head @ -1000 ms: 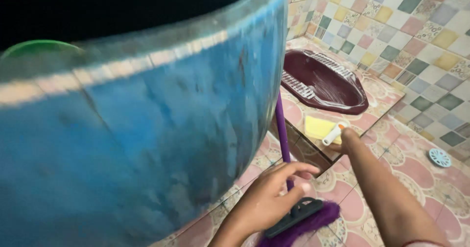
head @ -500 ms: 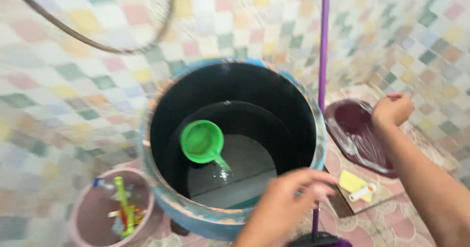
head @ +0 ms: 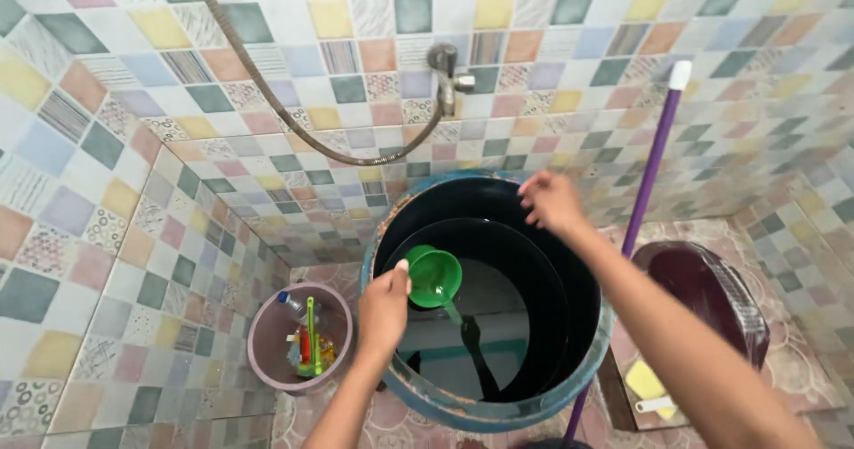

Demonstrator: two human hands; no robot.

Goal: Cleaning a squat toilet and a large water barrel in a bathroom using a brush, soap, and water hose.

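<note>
Green dipper beside left hand (touching)

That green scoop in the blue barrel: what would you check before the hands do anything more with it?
1. Left hand at the green scoop: ok, it is at the bowl's edge, though a closed grasp cannot be told.
2. Right hand out of the way: ok, it is over the far rim of the blue barrel, fingers spread, holding nothing.
3. Water within reach of the scoop: ok, water shows low in the barrel; its depth cannot be told.
4. Purple mop handle steady: cannot tell, it stands beside the barrel with its foot out of view.
5. Small bucket clear of the left arm: ok, it stands apart.
</note>
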